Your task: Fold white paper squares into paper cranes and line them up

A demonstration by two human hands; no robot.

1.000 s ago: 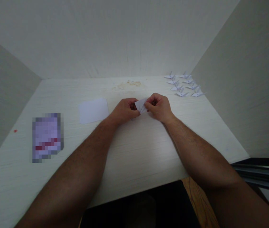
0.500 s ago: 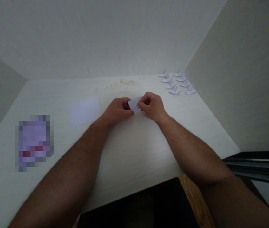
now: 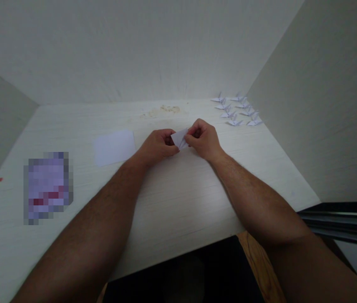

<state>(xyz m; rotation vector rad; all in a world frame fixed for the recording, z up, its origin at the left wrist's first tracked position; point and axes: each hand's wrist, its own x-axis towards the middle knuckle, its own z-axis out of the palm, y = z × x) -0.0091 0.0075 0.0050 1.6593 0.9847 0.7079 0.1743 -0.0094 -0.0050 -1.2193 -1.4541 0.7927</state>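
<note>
Right of the sheet [image 3: 114, 147], the left hand [image 3: 158, 146] and right hand [image 3: 205, 139] each pinch the folded paper [image 3: 179, 138]. Cranes [image 3: 228, 114] stand in two rows farther right of the sheet; a blurred purple item [image 3: 46, 179] lies left of it.

Left hand [image 3: 158, 147] and right hand [image 3: 204, 139] pinch a small folded white paper [image 3: 179, 138] between them, over a pale bench [image 3: 185, 202]. Folded paper birds [image 3: 235, 123] stand in two columns at far right. Blank white paper [image 3: 114, 147] lies left of the hands; farther left, a pixelated purplish object [image 3: 46, 179] bears a red band.
</note>
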